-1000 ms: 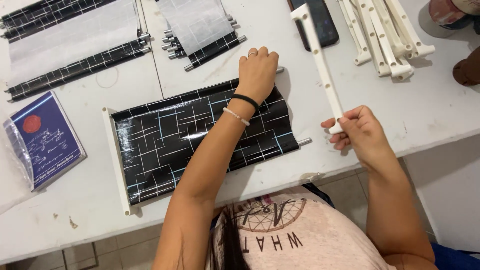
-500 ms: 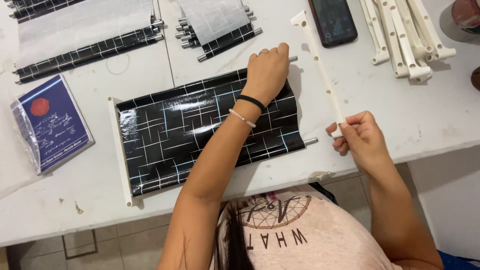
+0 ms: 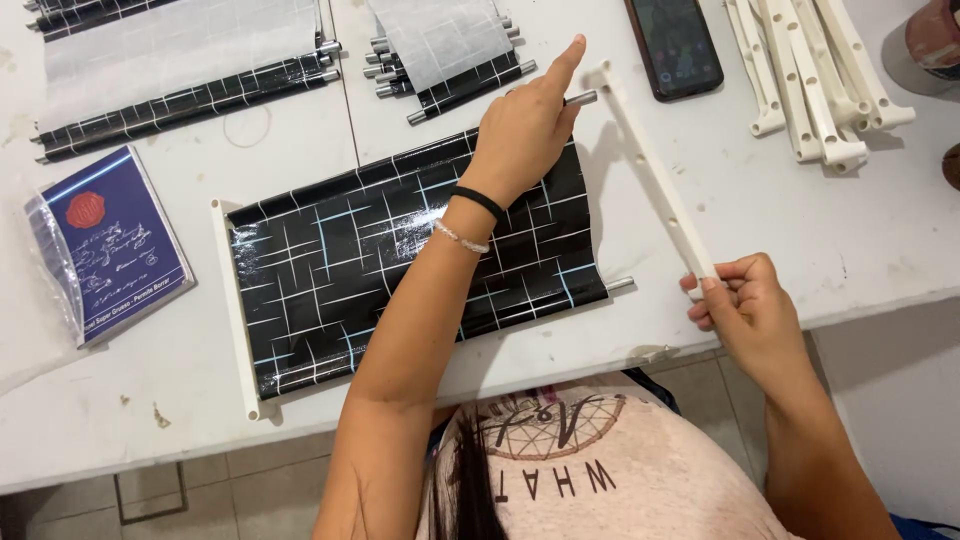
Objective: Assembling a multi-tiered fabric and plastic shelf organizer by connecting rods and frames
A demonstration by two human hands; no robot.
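Far left: one blue packet (image 3: 112, 243) in clear sleeve on white table (image 3: 300, 120). Top left: one grey-and-black sheet (image 3: 180, 60); second smaller one (image 3: 440, 45) top centre. Centre: one black patterned sheet (image 3: 360, 255), white bar (image 3: 232, 300) on its left edge, two metal rod ends at right. Left hand (image 3: 525, 125) rests on sheet's top right corner, index finger extended, grasping nothing. One phone (image 3: 675, 45). Right hand (image 3: 745, 305) pinches lower end of one white holed bar (image 3: 650, 170), just right of sheet. Top right: pile of white bars (image 3: 815, 75), count unclear.
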